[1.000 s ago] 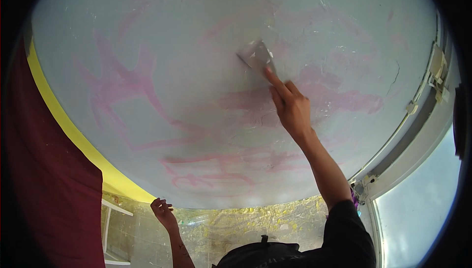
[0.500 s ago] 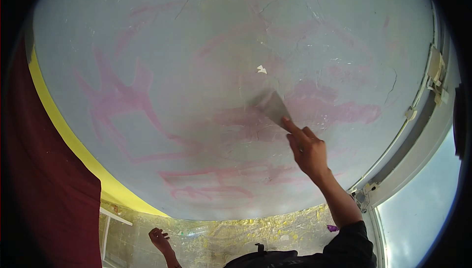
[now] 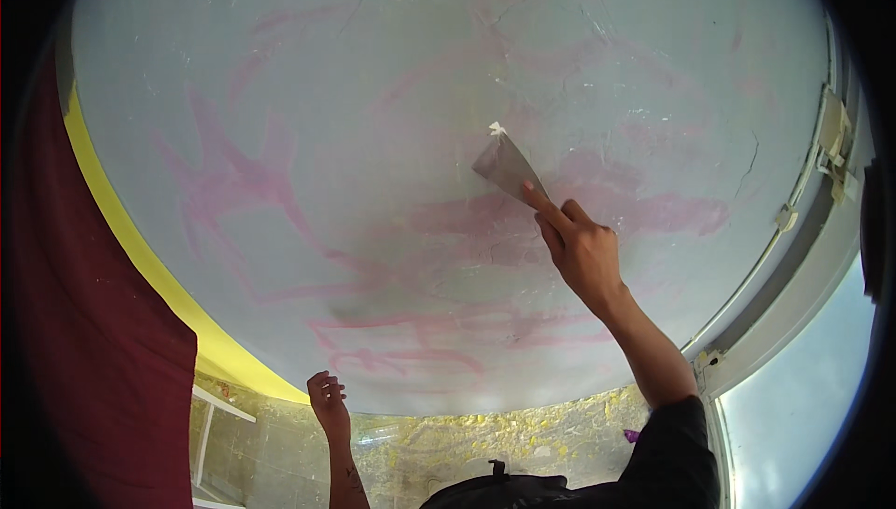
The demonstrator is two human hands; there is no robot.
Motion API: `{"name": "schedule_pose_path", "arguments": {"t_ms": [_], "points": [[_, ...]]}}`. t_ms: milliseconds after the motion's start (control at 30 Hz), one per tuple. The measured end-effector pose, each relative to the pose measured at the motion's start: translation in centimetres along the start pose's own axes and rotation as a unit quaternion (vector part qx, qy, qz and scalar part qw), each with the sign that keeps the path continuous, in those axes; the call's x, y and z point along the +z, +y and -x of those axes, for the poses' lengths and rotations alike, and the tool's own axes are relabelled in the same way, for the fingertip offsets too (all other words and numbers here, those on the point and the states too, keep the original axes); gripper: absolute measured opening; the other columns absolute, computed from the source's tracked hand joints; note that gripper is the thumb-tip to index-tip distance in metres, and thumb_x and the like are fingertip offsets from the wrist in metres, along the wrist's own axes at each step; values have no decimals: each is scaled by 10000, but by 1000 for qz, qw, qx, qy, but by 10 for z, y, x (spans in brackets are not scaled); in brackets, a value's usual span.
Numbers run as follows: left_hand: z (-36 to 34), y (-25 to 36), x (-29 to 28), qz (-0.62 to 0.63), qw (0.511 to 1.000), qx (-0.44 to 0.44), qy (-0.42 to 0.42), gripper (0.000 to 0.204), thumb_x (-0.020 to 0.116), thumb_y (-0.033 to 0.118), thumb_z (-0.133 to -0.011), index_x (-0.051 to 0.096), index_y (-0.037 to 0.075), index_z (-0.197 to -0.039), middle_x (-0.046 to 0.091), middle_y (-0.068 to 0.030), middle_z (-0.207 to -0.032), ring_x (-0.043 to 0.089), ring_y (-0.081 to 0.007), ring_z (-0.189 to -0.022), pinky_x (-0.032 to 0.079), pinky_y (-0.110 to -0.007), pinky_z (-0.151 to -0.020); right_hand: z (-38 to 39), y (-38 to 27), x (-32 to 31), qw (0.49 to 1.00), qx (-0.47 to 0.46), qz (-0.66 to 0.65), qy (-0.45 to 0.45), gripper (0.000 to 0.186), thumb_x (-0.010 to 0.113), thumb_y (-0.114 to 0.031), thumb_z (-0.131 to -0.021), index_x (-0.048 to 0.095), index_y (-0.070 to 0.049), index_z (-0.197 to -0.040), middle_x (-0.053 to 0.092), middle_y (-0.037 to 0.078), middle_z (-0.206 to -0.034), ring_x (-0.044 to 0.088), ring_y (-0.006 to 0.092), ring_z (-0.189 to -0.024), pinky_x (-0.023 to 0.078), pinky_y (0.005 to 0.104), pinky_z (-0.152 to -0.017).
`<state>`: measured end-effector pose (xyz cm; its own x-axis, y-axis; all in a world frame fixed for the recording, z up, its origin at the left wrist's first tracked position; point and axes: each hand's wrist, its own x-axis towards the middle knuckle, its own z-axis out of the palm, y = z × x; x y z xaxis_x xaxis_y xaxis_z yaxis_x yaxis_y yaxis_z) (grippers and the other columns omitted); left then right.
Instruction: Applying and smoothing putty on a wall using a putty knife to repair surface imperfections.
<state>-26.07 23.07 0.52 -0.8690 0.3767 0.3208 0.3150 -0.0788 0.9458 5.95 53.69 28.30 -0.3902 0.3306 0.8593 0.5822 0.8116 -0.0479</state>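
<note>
A wide, thin-bladed putty knife (image 3: 509, 169) lies against the pale grey-blue wall (image 3: 373, 145), its blade angled up and left. My right hand (image 3: 586, 252) is closed round its handle, which the fingers hide, with the index finger stretched along the blade. One blade corner reaches a small white chipped patch (image 3: 497, 127). Faded pink and purple marks (image 3: 233, 181) spread over the wall, along with fine cracks. Low on the left, my left hand (image 3: 327, 395) is raised in front of the wall's lower edge. Its fingers are loosely curled and a little apart, with nothing visible in them.
A dark red cloth (image 3: 103, 350) hangs at the left beside a yellow strip (image 3: 140, 266). Pipes and fittings (image 3: 786, 218) run along the right edge near a bright window (image 3: 803, 378). Below, yellow flakes litter the floor (image 3: 439, 448), and a white frame (image 3: 219, 406) stands lower left.
The putty knife and my right hand have moved slightly up, bringing the blade to the white patch. My left hand has risen and shifted right. The view has shifted slightly.
</note>
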Motion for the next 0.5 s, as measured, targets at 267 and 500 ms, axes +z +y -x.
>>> {"name": "schedule_pose_path", "arguments": {"t_ms": [267, 500], "points": [[30, -30, -45, -41, 996, -74, 35, 252, 580, 70, -987, 549, 65, -1238, 629, -50, -1045, 660, -148, -798, 519, -277, -628, 21, 16, -3, 999, -22, 3, 24, 531, 683, -169, -974, 577, -323, -1471, 532, 24, -733, 536, 213, -488, 458, 363, -441], [39, -49, -69, -34, 994, -82, 57, 259, 571, 83, -987, 540, 65, -1244, 634, -53, -1042, 669, -149, -777, 515, -272, -606, -48, -14, 16, 995, -97, -20, 27, 513, 691, -143, -972, 607, -300, -1452, 532, 46, -705, 517, 225, -504, 463, 363, -466]]}}
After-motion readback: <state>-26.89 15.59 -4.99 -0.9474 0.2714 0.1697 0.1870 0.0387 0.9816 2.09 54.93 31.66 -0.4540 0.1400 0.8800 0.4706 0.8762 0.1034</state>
